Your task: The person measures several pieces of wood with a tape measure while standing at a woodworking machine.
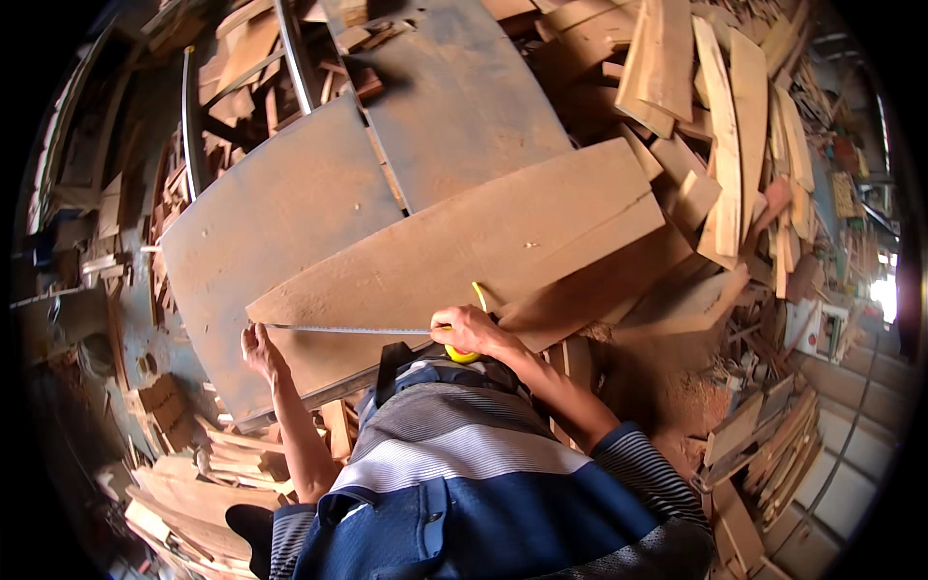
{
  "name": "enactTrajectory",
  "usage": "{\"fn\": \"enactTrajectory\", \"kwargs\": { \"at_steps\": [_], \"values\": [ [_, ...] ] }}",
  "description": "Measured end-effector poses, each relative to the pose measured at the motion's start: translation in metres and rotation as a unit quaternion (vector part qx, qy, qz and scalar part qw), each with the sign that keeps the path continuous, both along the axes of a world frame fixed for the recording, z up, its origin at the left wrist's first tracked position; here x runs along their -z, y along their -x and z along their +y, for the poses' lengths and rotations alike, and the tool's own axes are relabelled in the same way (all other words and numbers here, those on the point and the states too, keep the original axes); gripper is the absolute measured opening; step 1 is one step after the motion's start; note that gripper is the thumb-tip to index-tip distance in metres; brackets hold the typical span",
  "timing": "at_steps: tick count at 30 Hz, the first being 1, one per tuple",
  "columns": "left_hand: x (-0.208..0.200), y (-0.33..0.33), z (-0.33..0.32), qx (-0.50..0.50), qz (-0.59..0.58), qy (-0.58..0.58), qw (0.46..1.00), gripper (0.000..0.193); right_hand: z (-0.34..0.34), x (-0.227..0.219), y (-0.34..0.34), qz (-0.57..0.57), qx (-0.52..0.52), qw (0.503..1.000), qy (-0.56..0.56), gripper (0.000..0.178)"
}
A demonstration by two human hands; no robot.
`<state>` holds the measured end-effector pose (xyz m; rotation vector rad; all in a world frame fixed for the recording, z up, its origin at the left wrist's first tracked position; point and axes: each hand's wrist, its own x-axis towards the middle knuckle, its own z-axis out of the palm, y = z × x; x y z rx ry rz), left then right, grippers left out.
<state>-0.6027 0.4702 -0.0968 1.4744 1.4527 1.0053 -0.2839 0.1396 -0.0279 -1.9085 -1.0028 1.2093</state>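
Left hand (259,345) pinching the end of a thin metal tape blade (348,330); right hand (469,331) gripping the yellow tape measure case (462,354). Between both, a long tapered brown wooden plank (464,253) on the bench (271,222): stiff, probably heavy, best gripped along its long edges.

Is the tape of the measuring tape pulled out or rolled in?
Pulled out. The tape blade runs along the plank edge, from the left hand to the yellow case under the right hand.
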Motion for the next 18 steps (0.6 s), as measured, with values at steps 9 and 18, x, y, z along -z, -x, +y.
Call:
{"fn": "enactTrajectory", "kwargs": {
  "at_steps": [9,18],
  "values": [
    [-0.063,-0.070,-0.136,0.454,0.333,-0.168,0.809,0.058,-0.074,-0.011,-0.030,0.108,0.113,0.987,0.034,0.034],
    [-0.043,-0.035,-0.160,0.486,0.499,-0.178,0.695,0.084,-0.115,0.006,-0.020,0.161,0.218,0.962,0.031,0.036]
  ]
}}
